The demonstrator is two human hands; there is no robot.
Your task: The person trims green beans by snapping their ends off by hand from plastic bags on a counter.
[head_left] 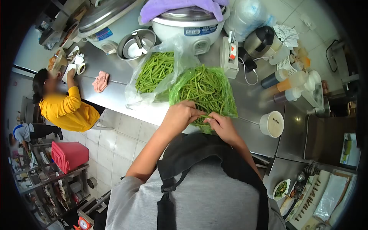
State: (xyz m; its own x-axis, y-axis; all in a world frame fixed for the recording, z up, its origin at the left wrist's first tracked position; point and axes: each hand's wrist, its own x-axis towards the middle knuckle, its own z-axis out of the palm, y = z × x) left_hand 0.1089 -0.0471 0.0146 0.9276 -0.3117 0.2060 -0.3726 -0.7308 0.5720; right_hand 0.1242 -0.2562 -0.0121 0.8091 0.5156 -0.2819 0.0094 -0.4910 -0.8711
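A green plastic bag [234, 109] lies open on the steel counter, heaped with long green beans [203, 86]. At its near edge, my left hand [182, 113] is closed with the fingers pinched on a green bean. Close beside it, my right hand [221, 126] pinches the same bean or one next to it between thumb and finger. Both hands nearly touch each other over the beans. To the left stands a clear plastic bag [132, 90] holding cut green bean pieces [155, 73].
Two large rice cookers [195, 32] and a metal pot [134, 44] stand behind the bags. A white tub [271, 124] and sauce bottles [274, 78] are at the right. A pink cloth [100, 81] lies left. A person in yellow [67, 109] works at the counter's left end.
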